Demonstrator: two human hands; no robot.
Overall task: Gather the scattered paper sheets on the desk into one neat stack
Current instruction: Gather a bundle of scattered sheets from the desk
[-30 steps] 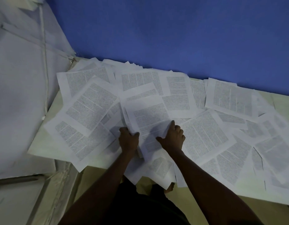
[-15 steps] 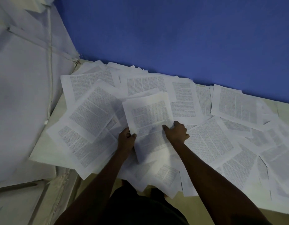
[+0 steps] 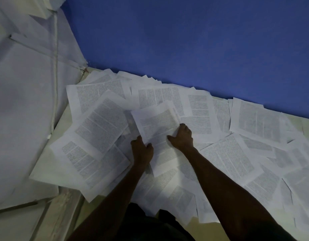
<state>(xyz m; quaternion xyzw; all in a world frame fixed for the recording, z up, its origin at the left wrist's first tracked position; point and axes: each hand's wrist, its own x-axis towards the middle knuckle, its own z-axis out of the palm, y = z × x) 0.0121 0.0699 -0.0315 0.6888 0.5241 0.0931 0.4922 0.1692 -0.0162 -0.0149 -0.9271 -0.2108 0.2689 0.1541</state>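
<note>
Right now the left hand (image 3: 142, 150) and right hand (image 3: 182, 136) pinch opposite long edges of a small stack (image 3: 158, 129) at the desk's (image 3: 308, 129) middle, loose sheets (image 3: 232, 164) lying nearest the right hand.

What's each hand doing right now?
Left hand: gripping the left edge of the held sheets.
Right hand: gripping their right edge.

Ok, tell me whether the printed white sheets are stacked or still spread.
Mostly spread: printed white sheets overlap loosely across the desk.
</note>
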